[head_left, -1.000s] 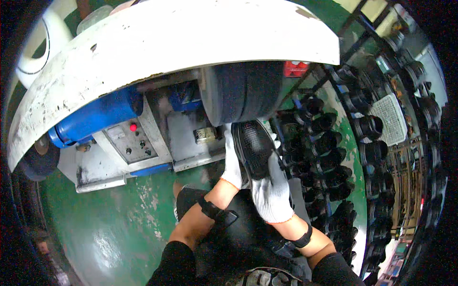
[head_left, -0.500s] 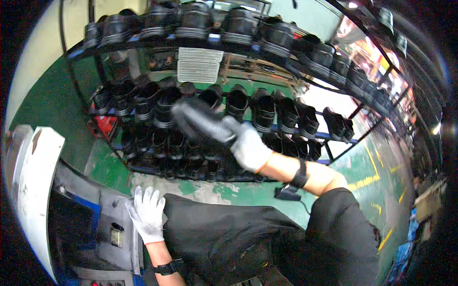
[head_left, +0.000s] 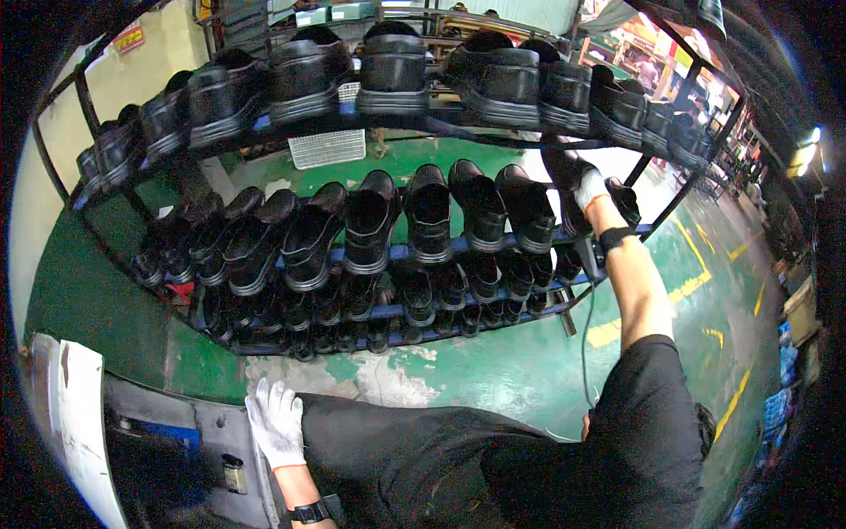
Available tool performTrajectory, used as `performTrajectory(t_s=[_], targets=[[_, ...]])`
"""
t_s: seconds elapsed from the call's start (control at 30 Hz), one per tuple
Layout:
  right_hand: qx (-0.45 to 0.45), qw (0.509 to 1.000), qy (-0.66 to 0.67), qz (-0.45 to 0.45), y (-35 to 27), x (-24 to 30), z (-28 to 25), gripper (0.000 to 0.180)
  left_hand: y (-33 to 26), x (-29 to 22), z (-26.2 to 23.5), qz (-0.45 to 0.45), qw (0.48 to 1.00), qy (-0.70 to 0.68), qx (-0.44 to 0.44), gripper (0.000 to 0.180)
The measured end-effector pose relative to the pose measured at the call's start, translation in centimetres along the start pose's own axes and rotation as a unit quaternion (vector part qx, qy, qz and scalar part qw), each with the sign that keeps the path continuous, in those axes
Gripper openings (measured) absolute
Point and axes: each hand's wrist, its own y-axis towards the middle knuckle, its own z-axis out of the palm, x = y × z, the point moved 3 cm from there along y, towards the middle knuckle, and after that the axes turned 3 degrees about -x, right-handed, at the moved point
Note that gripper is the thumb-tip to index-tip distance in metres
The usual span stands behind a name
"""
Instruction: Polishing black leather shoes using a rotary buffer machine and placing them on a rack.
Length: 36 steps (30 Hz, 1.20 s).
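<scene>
My right hand (head_left: pixel 590 187), in a white glove, reaches far out to the right end of the rack's middle shelf. Its fingers are closed on a black shoe (head_left: pixel 561 166), partly hidden by the hand and the upper shelf. Another black shoe (head_left: pixel 625 203) sits just right of the hand, and a black slip-on shoe (head_left: pixel 527 210) stands to its left. My left hand (head_left: pixel 277 425), also gloved in white, lies on the edge of a grey machine (head_left: pixel 196 432) with fingers stretched out, holding nothing.
The metal rack (head_left: pixel 394 252) carries rows of black shoes on several levels. A white slatted crate (head_left: pixel 327 149) shows behind it. Green floor (head_left: pixel 493 366) with worn patches and yellow lines lies below. A white panel (head_left: pixel 82 414) stands at the left, and a cable (head_left: pixel 589 353) hangs from my right wrist.
My right hand has carried the shoe from in front of the rack's middle to the right end of the middle shelf. My view has shifted nearer the rack; the left hand stays on the machine's edge.
</scene>
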Motion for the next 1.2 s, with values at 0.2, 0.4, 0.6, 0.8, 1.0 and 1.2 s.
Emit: performTrajectory(t_s=[0.2, 0.4, 0.6, 0.8, 1.0, 1.2], targets=[[0.139, 0.921, -0.336, 0.142, 1.1, -3.9, 0.6, 0.031, -1.2, -0.3, 2.3, 0.024, 0.998, 0.043, -0.034, 0.050], [0.104, 0.911, -0.293, 0.273, -1.6, -8.2, -2.0, 0.036, -1.3, -0.2, 2.0, 0.037, 0.996, 0.043, -0.076, 0.045], [0.028, 0.911, -0.163, 0.378, -6.8, -10.4, -2.1, 0.049, -1.2, 0.5, 0.9, 0.016, 0.999, 0.022, -0.042, 0.045], [0.038, 0.888, -0.248, 0.385, -4.4, -3.5, -7.2, 0.032, -2.7, -1.7, -1.2, 0.055, 0.996, -0.018, -0.071, 0.042], [0.149, 0.889, 0.078, 0.426, -1.8, 2.6, -12.6, 0.027, -2.4, -1.1, -4.5, 0.044, 0.994, -0.094, -0.032, 0.039], [0.098, 0.937, 0.278, 0.186, -2.8, 15.7, -9.1, 0.022, -1.7, -2.0, -6.9, 0.031, 0.988, -0.154, 0.000, 0.041]])
